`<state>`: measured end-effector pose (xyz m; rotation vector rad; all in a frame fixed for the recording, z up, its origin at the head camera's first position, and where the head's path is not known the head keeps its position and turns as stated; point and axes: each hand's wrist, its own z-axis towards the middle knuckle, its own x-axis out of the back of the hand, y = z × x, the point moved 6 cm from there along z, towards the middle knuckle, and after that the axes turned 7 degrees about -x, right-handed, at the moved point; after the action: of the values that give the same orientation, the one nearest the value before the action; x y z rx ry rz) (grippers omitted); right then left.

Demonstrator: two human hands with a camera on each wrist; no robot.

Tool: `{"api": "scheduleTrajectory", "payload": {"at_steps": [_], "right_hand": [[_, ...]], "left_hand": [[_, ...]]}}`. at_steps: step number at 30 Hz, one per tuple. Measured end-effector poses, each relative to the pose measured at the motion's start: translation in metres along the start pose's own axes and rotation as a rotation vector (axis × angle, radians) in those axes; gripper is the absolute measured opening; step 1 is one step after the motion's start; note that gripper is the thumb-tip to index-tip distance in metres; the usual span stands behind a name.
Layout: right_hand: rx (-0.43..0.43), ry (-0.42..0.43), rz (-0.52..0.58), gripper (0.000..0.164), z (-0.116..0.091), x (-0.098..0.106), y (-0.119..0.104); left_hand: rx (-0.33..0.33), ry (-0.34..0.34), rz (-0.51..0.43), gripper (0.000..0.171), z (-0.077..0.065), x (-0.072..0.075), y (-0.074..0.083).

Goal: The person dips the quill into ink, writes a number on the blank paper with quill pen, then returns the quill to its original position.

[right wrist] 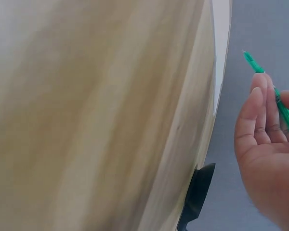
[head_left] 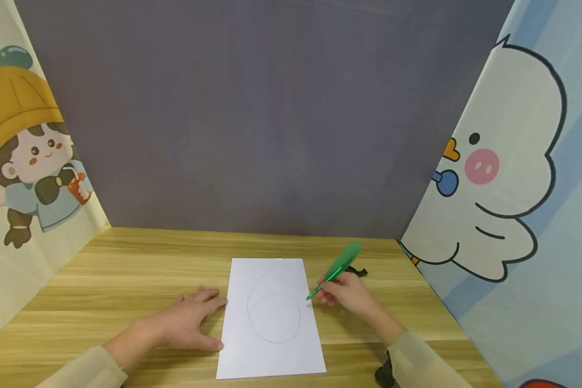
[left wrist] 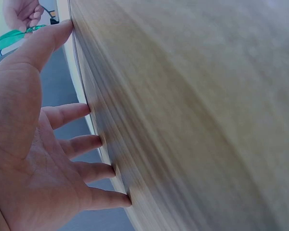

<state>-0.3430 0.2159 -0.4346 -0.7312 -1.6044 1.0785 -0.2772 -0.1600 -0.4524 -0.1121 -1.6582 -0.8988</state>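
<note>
A white sheet of paper (head_left: pixel 271 360) lies on the wooden table, bearing a thin-lined circle and a larger curved line that rises from its left side. My left hand (head_left: pixel 184 320) is spread beside the sheet, with thumb and index fingertips at its left edge; in the left wrist view the fingertips rest on the surface. My right hand (head_left: pixel 351 296) pinches a green pen (head_left: pixel 341 263) with a broad feather-like top. The pen is tilted, its tip near the sheet's right edge and seemingly just above it. In the right wrist view the pen (right wrist: pixel 253 62) points up and left.
A small black item (head_left: pixel 359 271) lies behind my right hand, and another dark item (head_left: pixel 385 374) is by the right sleeve. A grey panel (head_left: pixel 252 124) stands at the table's (head_left: pixel 126 280) back edge. Cartoon-printed walls flank both sides.
</note>
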Motion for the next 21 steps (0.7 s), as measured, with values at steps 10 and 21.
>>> {"api": "scheduleTrajectory", "payload": {"at_steps": [10, 21], "right_hand": [[0.001, 0.014, -0.002, 0.036, -0.009, 0.014, 0.014], [-0.020, 0.060, -0.003, 0.036, -0.018, 0.034, 0.018]], "left_hand": [[-0.003, 0.003, 0.000, 0.099, -0.001, 0.001, 0.000], [-0.004, -0.008, -0.006, 0.099, -0.001, 0.001, 0.000]]}}
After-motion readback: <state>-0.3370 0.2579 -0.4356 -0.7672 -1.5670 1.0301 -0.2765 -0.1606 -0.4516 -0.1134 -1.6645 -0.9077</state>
